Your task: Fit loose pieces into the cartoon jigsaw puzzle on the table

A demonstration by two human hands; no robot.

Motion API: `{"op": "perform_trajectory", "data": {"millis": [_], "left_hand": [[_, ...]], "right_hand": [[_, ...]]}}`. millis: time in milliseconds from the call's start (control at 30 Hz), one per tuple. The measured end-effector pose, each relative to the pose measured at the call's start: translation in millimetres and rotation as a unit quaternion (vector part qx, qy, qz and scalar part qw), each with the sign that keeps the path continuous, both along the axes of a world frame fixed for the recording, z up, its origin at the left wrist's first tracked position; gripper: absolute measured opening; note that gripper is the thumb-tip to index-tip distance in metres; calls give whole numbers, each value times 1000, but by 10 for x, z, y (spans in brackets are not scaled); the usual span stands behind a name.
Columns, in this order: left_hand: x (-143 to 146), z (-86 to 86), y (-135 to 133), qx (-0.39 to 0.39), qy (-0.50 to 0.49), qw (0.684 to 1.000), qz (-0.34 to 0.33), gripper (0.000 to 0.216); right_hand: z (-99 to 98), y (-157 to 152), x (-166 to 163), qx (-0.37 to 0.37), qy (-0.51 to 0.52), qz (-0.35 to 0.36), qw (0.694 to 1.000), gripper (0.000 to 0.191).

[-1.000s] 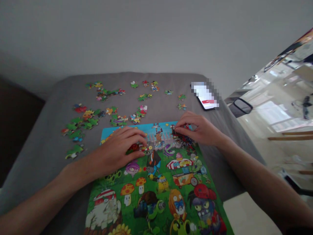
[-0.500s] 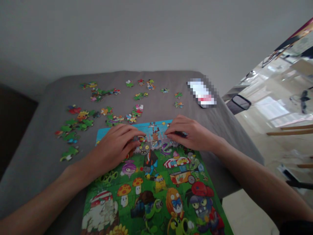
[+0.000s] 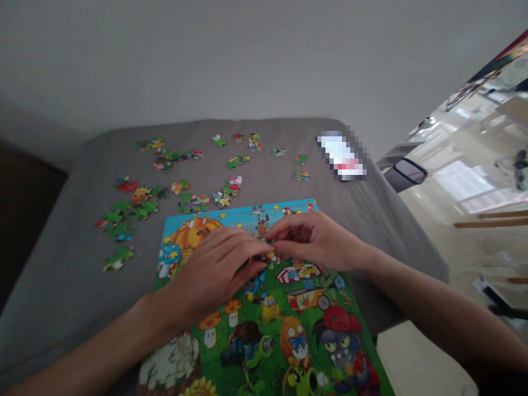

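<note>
1. Near: the jigsaw puzzle (image 3: 264,330) lies on the grey worktop (image 3: 61,275), its cartoon picture largely assembled.
2. Middle: the left hand (image 3: 214,272) and right hand (image 3: 315,242) meet fingertip to fingertip over the puzzle; whether either grip pinches a piece cannot be told.
3. Far: many loose pieces (image 3: 140,206) lie scattered and unplaced, with a phone (image 3: 342,157) to the far right.

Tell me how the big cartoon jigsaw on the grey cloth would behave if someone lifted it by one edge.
The assembled puzzle would probably sag and break apart, since it is built of separate pieces like the loose pieces nearby. It looks thin and flat, so likely light. On the grey cloth it may drag rather than slide when pushed.
</note>
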State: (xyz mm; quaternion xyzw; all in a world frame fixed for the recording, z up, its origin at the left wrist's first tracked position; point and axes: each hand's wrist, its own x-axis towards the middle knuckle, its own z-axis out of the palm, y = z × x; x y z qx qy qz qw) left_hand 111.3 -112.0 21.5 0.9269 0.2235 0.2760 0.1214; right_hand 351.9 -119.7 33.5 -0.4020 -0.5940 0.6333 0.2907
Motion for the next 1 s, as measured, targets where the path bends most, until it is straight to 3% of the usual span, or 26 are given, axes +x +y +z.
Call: {"op": "perform_trajectory", "data": {"millis": [167, 333, 633, 1000], "left_hand": [[-147, -80, 123, -6, 70, 998, 6, 30], [-313, -252, 296, 55, 155, 986, 42, 39], [-356, -288, 402, 33, 187, 980, 63, 42], [-342, -303, 405, 7, 202, 976, 77, 49]], "right_hand": [[14, 86, 188, 6, -55, 61, 997, 33], [127, 191, 439, 49, -109, 150, 981, 19], [155, 266, 625, 29, -161, 253, 954, 21], [124, 255, 620, 115, -171, 265, 942, 22]]}}
